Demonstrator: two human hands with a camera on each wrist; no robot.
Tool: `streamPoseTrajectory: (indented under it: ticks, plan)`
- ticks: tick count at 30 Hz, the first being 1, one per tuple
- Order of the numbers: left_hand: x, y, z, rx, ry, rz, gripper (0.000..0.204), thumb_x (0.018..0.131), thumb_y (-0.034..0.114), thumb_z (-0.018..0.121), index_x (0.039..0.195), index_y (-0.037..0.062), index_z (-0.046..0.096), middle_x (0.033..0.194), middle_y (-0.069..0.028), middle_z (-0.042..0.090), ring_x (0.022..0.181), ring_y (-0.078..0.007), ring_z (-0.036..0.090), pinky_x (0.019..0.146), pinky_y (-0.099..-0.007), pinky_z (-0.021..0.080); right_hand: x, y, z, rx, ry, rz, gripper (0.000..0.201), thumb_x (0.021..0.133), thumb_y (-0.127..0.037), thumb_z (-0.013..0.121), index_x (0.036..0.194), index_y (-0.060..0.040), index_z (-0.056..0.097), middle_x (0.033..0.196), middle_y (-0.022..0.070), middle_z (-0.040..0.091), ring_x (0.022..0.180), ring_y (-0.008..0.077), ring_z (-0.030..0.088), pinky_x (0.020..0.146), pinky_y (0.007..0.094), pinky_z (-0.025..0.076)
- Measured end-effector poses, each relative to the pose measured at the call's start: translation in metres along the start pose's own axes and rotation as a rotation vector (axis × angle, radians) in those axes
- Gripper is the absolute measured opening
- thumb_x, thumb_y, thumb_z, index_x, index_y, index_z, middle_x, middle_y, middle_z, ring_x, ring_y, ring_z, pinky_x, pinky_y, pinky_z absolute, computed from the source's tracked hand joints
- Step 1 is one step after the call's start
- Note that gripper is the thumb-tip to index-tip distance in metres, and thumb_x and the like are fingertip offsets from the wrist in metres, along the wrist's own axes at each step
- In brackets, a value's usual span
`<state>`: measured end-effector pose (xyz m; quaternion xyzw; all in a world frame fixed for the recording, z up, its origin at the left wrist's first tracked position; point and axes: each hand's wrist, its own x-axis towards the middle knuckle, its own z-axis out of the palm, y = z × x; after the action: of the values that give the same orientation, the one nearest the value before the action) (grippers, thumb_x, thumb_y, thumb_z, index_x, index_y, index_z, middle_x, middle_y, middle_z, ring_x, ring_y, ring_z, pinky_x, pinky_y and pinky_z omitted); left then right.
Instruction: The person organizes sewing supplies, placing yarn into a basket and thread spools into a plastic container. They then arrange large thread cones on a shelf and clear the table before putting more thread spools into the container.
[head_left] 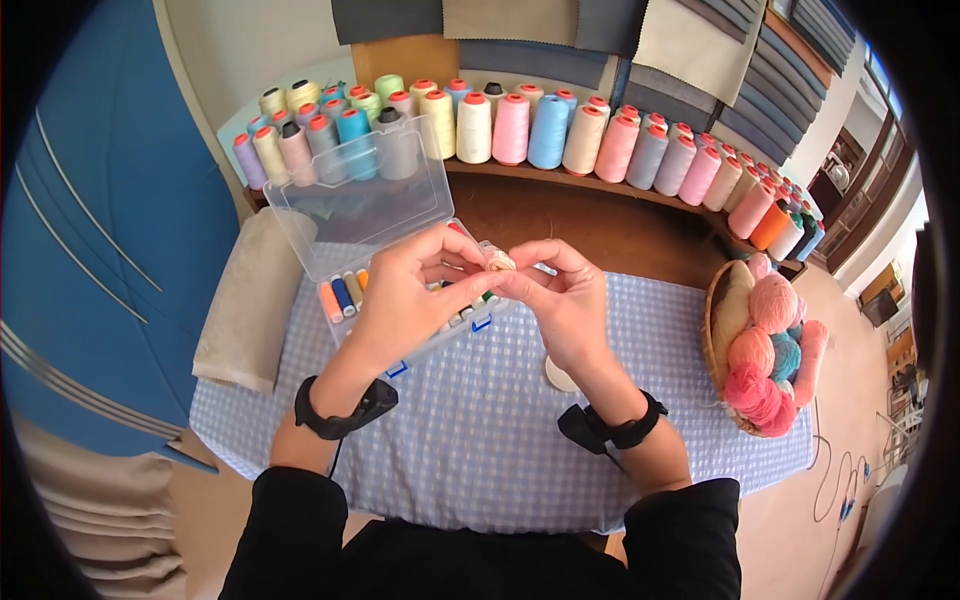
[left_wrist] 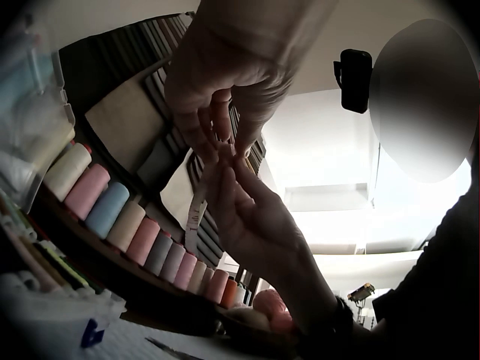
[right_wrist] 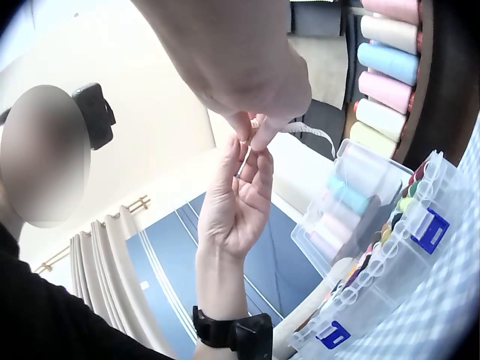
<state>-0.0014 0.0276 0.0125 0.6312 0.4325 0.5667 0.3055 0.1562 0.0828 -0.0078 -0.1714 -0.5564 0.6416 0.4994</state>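
Both hands meet above the front of the table, around a small rolled measuring tape (head_left: 499, 261). My left hand (head_left: 405, 282) pinches the roll from one side with thumb and fingers. From the other side, my right hand (head_left: 565, 305) grips it with thumb and fingertips. A loose tail of the tape (left_wrist: 193, 217), printed with marks, hangs below the fingers in the left wrist view. In the right wrist view that pale tail (right_wrist: 311, 132) curves outward. Fingers hide most of the roll.
Behind the hands stands an open clear plastic box (head_left: 350, 225) with small thread spools (head_left: 343, 295). Large thread cones (head_left: 510, 130) line the shelf at the back. A basket (head_left: 712, 345) of yarn is at right, a folded beige cloth (head_left: 245, 300) at left. A white round object (head_left: 558, 375) lies below the right wrist.
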Motion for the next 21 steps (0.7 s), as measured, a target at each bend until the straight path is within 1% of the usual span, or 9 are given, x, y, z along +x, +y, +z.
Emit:
streamPoseTrajectory:
  ticks: [5,10,11,13,14,16,18,20,21]
  plan:
    - [0.002,-0.006,-0.003,-0.032,0.027,0.034,0.013,0.082,-0.005,0.061,0.094,-0.0035,0.057,0.096,-0.0111,0.062,0.087,-0.0148,0.063,0.069,-0.0252,0.054,0.0,0.008,0.0,0.028,0.011,-0.029,0.014,0.08,0.003,0.066,0.093,0.0022,0.062,0.096,0.0091,0.065,0.09,0.0148,0.063,0.079,0.0246,0.052]
    - [0.001,-0.002,-0.003,-0.035,0.023,-0.063,0.017,0.083,-0.005,0.06,0.1,-0.0062,0.057,0.098,-0.0134,0.062,0.088,-0.0155,0.062,0.049,-0.0238,0.054,0.0,0.013,0.0,-0.021,0.022,-0.005,0.015,0.08,0.004,0.064,0.095,0.0031,0.063,0.097,0.0091,0.064,0.091,0.0145,0.063,0.078,0.0242,0.052]
    - [0.001,-0.003,-0.004,-0.038,0.028,-0.067,0.017,0.083,-0.005,0.06,0.1,-0.0062,0.057,0.098,-0.0134,0.062,0.088,-0.0155,0.062,0.049,-0.0238,0.054,0.001,0.013,-0.002,-0.069,0.019,-0.007,0.015,0.081,0.004,0.064,0.096,0.0034,0.063,0.099,0.0096,0.064,0.092,0.0144,0.062,0.077,0.0242,0.052]
    - [0.002,-0.006,-0.005,-0.06,0.029,-0.008,0.014,0.08,-0.001,0.064,0.095,-0.002,0.063,0.092,-0.0068,0.065,0.085,-0.0127,0.064,0.071,-0.0246,0.054,0.002,0.007,-0.003,-0.118,-0.023,-0.021,0.016,0.082,0.003,0.063,0.098,0.0039,0.062,0.101,0.0099,0.063,0.091,0.0145,0.062,0.076,0.0242,0.053]
    - [0.002,-0.004,-0.006,-0.065,0.04,-0.019,0.014,0.08,-0.001,0.064,0.095,-0.002,0.063,0.092,-0.0068,0.065,0.085,-0.0127,0.064,0.071,-0.0246,0.054,0.002,0.003,-0.004,-0.163,-0.062,-0.038,0.018,0.083,0.002,0.062,0.1,0.0044,0.061,0.102,0.0102,0.062,0.091,0.0145,0.063,0.074,0.0242,0.053]
    - [0.002,0.003,-0.01,-0.004,-0.06,-0.076,0.013,0.082,-0.004,0.06,0.095,-0.0068,0.06,0.098,-0.0125,0.062,0.085,-0.0162,0.063,0.051,-0.0238,0.054,0.003,-0.006,-0.006,-0.277,-0.065,-0.082,0.02,0.083,0.0,0.062,0.103,0.0044,0.06,0.104,0.0107,0.061,0.089,0.0143,0.063,0.074,0.0244,0.053]
    - [0.002,0.001,-0.01,0.01,-0.061,-0.079,0.012,0.082,-0.005,0.06,0.094,-0.0056,0.061,0.097,-0.0113,0.062,0.083,-0.0155,0.064,0.052,-0.0233,0.053,0.005,-0.012,-0.008,-0.387,-0.066,-0.135,0.023,0.084,-0.001,0.061,0.107,0.0045,0.059,0.105,0.0112,0.061,0.087,0.0141,0.063,0.073,0.0246,0.053]
    - [0.001,0.003,-0.008,0.095,-0.092,-0.024,0.014,0.081,-0.004,0.06,0.095,-0.0044,0.061,0.095,-0.0095,0.063,0.08,-0.0147,0.064,0.053,-0.0226,0.053,0.005,-0.013,-0.008,-0.303,-0.228,0.044,0.027,0.085,-0.002,0.06,0.11,0.0049,0.057,0.101,0.0103,0.062,0.085,0.0135,0.062,0.072,0.0246,0.053]
    - [0.001,0.001,-0.007,0.135,-0.069,0.029,0.014,0.08,-0.003,0.062,0.095,-0.0033,0.061,0.093,-0.0076,0.064,0.078,-0.0137,0.064,0.057,-0.0228,0.053,0.006,-0.009,-0.008,-0.332,-0.203,0.061,0.027,0.083,0.0,0.062,0.109,0.0041,0.058,0.095,0.0089,0.063,0.086,0.0123,0.062,0.073,0.0244,0.052]
